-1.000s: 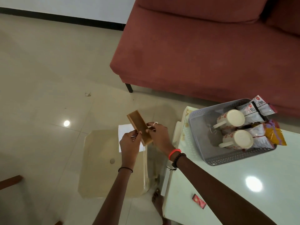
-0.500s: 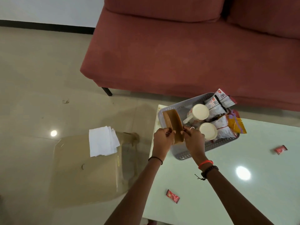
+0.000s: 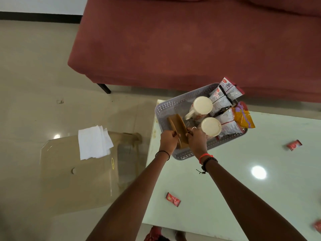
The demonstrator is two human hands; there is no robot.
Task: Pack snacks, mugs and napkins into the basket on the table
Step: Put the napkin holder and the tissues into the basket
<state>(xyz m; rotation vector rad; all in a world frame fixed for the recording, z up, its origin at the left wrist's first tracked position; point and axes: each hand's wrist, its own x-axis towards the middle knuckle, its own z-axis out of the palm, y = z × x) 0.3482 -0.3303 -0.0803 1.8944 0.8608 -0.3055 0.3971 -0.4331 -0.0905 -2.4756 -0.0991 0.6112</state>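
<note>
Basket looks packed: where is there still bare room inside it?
The basket is bare at its left end, beside the wooden holder both hands grip. The right end is crowded: two mugs against stacked snack packets.

Both forearms are bare, with no sleeves in sight. The left hand (image 3: 168,142) has a thin black band around its wrist. The right hand (image 3: 197,141) wears a silver ring on one finger, and its wrist carries an orange band beside a black beaded bracelet with a short knotted cord end.
</note>
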